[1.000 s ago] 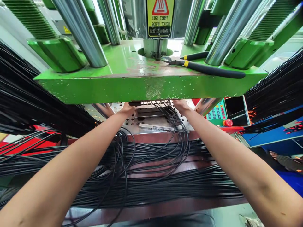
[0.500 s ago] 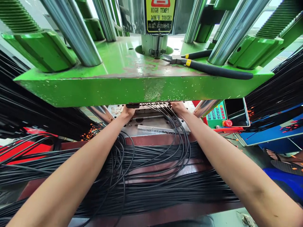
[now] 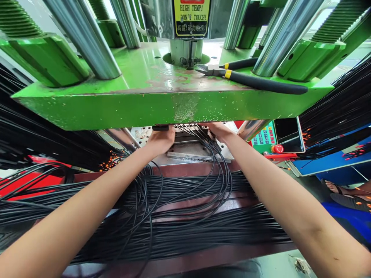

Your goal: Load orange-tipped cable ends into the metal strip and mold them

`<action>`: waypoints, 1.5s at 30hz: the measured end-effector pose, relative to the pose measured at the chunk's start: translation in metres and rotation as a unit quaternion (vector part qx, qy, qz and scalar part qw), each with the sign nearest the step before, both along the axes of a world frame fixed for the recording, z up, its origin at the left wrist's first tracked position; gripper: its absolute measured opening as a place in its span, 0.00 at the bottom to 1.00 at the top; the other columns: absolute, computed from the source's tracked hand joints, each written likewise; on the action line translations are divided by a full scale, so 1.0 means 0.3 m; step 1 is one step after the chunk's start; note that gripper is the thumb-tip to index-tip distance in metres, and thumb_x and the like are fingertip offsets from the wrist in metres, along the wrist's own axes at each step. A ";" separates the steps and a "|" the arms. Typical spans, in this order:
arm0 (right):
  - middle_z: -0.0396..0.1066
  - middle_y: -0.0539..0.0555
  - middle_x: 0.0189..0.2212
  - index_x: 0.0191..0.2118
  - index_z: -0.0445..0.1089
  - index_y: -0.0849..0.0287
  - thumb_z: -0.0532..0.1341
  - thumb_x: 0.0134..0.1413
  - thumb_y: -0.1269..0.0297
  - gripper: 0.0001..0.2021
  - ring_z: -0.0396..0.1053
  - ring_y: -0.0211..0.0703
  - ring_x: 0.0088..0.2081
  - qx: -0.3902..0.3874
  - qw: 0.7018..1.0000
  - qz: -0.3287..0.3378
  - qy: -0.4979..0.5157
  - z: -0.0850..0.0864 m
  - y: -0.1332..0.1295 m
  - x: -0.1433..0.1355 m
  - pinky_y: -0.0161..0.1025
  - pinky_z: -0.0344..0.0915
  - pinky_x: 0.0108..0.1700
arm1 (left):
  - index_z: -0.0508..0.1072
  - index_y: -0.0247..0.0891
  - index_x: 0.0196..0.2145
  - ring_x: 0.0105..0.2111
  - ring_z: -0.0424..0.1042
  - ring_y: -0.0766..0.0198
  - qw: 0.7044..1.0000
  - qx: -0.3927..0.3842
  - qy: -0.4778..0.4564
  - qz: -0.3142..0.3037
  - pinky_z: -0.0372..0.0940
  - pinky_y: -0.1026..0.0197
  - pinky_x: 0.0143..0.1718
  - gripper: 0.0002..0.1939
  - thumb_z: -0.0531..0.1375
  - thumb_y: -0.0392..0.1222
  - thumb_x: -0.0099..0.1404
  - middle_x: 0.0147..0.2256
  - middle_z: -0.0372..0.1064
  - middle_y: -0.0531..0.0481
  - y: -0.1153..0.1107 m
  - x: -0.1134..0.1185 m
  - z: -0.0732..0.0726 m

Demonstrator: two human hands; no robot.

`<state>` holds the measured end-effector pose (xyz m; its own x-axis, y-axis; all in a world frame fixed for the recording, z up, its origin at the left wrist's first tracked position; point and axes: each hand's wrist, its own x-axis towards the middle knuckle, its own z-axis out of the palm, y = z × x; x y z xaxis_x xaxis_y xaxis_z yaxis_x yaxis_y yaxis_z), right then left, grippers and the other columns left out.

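Both my arms reach under the thick green press plate [image 3: 121, 110]. My left hand [image 3: 162, 139] is at the left side of the metal mould [image 3: 188, 138]; its fingers are hidden beneath the plate edge, by a dark block-shaped piece [image 3: 160, 127]. My right hand [image 3: 218, 130] is at the mould's right side, beside the black cables [image 3: 199, 135], and its fingertips are hidden too. Several of these cables run out of the mould between my hands and curve down towards me. A metal strip [image 3: 199, 158] lies in front of the mould.
Black-handled cutting pliers [image 3: 246, 79] lie on top of the green plate. Bundles of black cable [image 3: 197, 231] cover the brown table [image 3: 232, 258]. A control panel [image 3: 265, 135] with a red button [image 3: 277, 149] stands at right. Another person's foot [image 3: 333, 187] shows far right.
My left hand has moved right, nearer to the cables, and turned. My right hand has shifted slightly left. The view has moved a little.
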<state>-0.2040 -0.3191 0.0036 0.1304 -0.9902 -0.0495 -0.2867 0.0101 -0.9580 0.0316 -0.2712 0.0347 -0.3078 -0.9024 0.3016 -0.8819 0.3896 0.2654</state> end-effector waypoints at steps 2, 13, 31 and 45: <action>0.76 0.61 0.42 0.42 0.75 0.63 0.60 0.48 0.49 0.22 0.72 0.51 0.44 -0.024 1.000 -0.002 0.010 0.006 -0.003 0.016 0.47 0.67 0.48 | 0.63 0.41 0.61 0.57 0.65 0.53 0.996 -0.003 -0.032 -0.088 0.57 0.49 0.61 0.27 0.52 0.31 0.65 0.59 0.66 0.46 0.025 -0.053 0.001; 0.74 0.64 0.44 0.45 0.74 0.62 0.53 0.59 0.61 0.17 0.67 0.58 0.48 -0.187 0.945 -0.021 0.266 0.076 0.075 0.043 0.50 0.61 0.48 | 0.73 0.44 0.53 0.52 0.72 0.60 0.976 -0.096 -0.086 -0.174 0.69 0.56 0.52 0.20 0.54 0.29 0.68 0.54 0.72 0.50 -0.063 -0.102 -0.046; 0.77 0.57 0.39 0.56 0.72 0.47 0.52 0.56 0.72 0.25 0.69 0.50 0.35 -0.272 0.842 0.100 0.455 0.142 0.134 0.098 0.42 0.53 0.33 | 0.76 0.38 0.48 0.53 0.72 0.64 0.959 -0.155 -0.064 -0.229 0.66 0.59 0.58 0.16 0.51 0.31 0.71 0.52 0.74 0.48 -0.080 0.016 -0.081; 0.77 0.57 0.38 0.51 0.75 0.52 0.52 0.52 0.76 0.24 0.69 0.50 0.37 -0.282 0.845 0.118 0.440 0.144 0.128 0.183 0.42 0.56 0.35 | 0.72 0.43 0.53 0.52 0.72 0.59 0.980 -0.112 -0.077 -0.146 0.66 0.53 0.56 0.19 0.51 0.31 0.69 0.54 0.72 0.48 0.002 0.092 -0.070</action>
